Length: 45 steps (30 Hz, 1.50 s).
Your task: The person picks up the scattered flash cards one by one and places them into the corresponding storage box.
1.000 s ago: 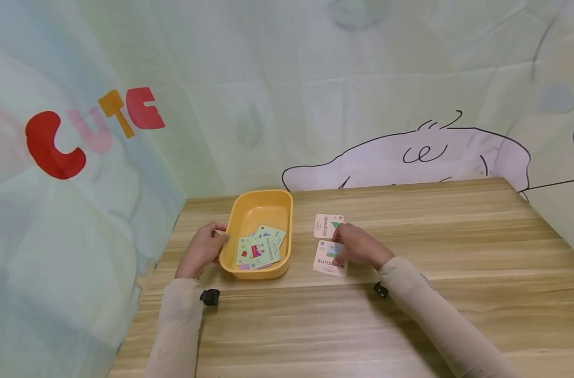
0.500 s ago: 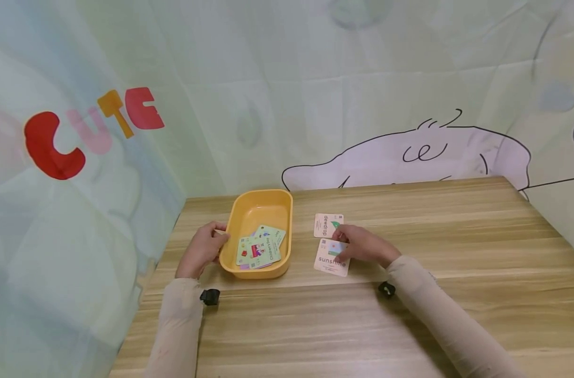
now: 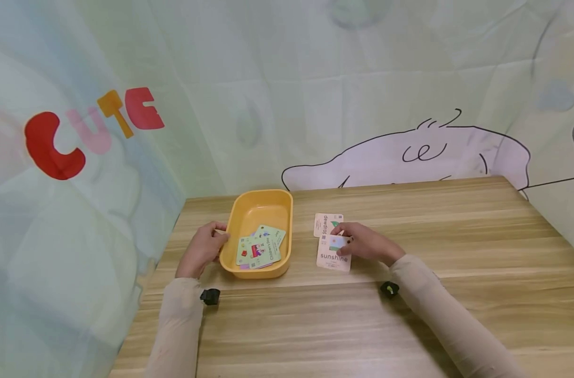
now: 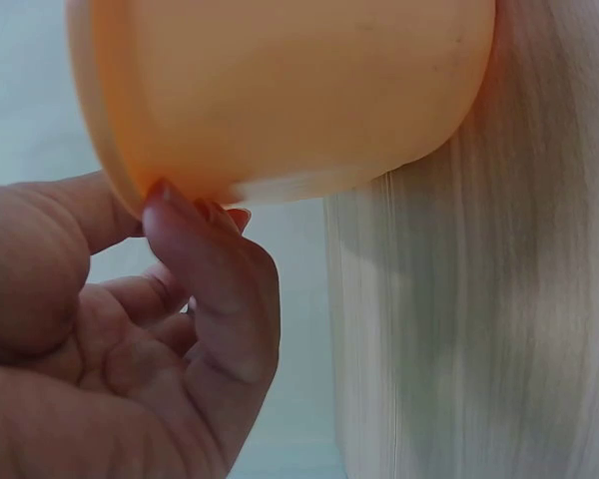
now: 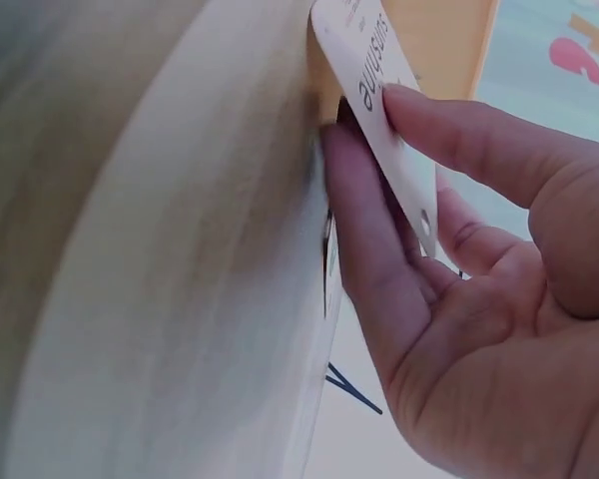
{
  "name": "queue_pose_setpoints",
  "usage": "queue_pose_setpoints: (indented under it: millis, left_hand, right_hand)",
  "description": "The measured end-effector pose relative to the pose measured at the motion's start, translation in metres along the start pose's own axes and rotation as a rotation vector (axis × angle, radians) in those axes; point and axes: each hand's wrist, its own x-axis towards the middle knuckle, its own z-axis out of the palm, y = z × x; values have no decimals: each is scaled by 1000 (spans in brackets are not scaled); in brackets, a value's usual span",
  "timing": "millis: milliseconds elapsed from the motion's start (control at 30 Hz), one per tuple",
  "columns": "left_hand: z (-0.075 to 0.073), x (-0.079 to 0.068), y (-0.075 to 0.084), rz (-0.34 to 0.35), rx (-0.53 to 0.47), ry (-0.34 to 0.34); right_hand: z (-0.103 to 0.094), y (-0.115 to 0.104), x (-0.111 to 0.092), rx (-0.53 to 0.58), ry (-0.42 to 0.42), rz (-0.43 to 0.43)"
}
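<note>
A pale pink card printed "sunshine" point(image 3: 333, 258) is pinched by my right hand point(image 3: 367, 244), thumb on its face and fingers behind. In the right wrist view the card point(image 5: 374, 90) stands tilted off the table. Just beyond it a second pink card, "dewdrop" point(image 3: 321, 224), lies on the table, partly overlapped by the held card and fingers. My left hand point(image 3: 202, 249) pinches the left rim of a yellow plastic bin point(image 3: 289, 226). In the left wrist view thumb and fingertips meet at the bin's edge point(image 4: 110, 150). Several green cards point(image 3: 258, 251) lie loosely overlapped inside the bin.
The wood-grain table point(image 3: 287, 325) carries everything. A printed curtain point(image 3: 249, 94) hangs right behind its far edge and along the left side. Black straps with small devices point(image 3: 210, 296) sit at both wrists.
The sunshine card has been lifted off the table and tilted up in my right hand, which has shifted slightly right. The left hand and the bin have stayed put.
</note>
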Motion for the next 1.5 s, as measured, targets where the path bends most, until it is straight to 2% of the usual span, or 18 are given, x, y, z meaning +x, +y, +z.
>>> queue_pose_setpoints:
  millis: [133,300,733,933,1367,1500]
  left_hand:
    - [0,0,0,-1,-2,3]
    - [0,0,0,-1,4,6]
    - [1,0,1,-16,14,8]
    - [0,0,1,-17,10,7]
    - [0,0,0,-18,13,8]
    - [0,0,0,-14,12,6]
  right_hand:
    - [-2,-1,-3,133,-20,39]
    - [-3,2,-3,177,-8,40]
    - [-7,-1,-4,219,63,-16]
    - [-9,-4,-5,186,95,-25]
    - [-15,-12,-3,221,139,47]
    - [-17,-16,-2,215,150,37]
